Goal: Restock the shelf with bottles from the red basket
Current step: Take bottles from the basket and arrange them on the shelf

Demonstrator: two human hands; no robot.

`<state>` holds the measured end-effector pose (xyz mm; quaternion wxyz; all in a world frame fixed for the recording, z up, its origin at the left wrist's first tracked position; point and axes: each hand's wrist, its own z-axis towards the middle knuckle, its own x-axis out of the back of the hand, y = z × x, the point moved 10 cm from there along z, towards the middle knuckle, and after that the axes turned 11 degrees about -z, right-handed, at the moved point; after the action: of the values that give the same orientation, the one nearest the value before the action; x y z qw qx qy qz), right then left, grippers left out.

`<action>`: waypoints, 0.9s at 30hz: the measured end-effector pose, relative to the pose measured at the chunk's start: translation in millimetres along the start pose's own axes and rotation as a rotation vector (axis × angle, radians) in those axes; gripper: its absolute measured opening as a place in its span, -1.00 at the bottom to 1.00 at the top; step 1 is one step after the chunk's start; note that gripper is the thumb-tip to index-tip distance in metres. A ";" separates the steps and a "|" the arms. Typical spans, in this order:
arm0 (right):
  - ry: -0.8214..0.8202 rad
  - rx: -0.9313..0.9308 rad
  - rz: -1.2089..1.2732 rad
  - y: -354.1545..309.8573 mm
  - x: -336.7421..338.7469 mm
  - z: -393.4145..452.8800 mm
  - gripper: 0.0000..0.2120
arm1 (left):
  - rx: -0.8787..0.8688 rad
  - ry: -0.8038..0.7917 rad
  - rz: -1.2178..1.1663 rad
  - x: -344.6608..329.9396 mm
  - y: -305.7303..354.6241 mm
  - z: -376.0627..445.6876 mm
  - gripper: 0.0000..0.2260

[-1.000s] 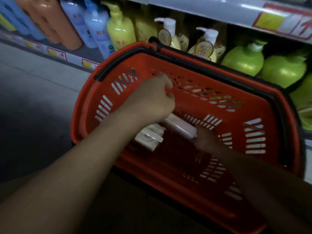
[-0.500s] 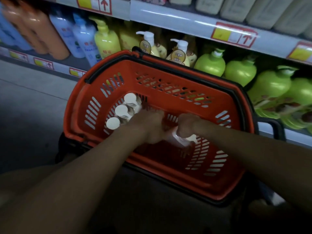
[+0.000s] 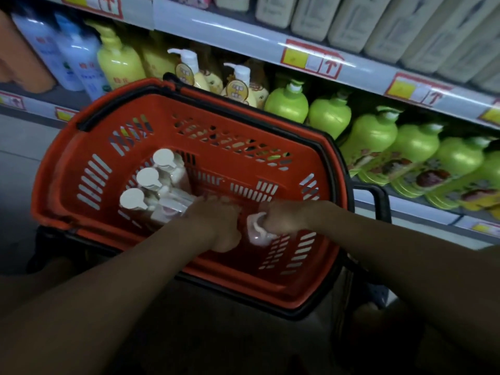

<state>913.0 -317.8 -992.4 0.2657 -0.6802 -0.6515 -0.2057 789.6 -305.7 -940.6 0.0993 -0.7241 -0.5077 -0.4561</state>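
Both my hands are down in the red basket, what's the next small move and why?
Probably lift the right hand straight up: its fingers already curl round the pale bottle low inside the red basket, which must clear the rim before reaching the shelf. The left hand sits among the remaining bottles; its grip is unclear.

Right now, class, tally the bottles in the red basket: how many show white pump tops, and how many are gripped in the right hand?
Bottles showing white pump tops: 3
Pale bottle gripped in the right hand: 1
Total: 4
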 end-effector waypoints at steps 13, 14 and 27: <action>0.460 0.250 -0.385 -46.2 25.5 -14.2 -0.71 | -0.046 0.031 -0.148 3.8 -3.0 14.9 -0.58; 0.452 0.216 -0.354 -39.4 26.8 -15.1 -0.71 | -0.051 0.033 -0.155 4.7 -1.9 14.8 -0.57; 0.941 -0.140 0.294 11.5 151.8 -153.5 -0.87 | -0.351 0.351 -0.787 55.2 57.0 -28.7 -0.22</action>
<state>944.8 -296.6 -779.6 0.5110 -0.6144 -0.3427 -0.4938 824.4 -314.0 -864.1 -0.1212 -0.3940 -0.6345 -0.6538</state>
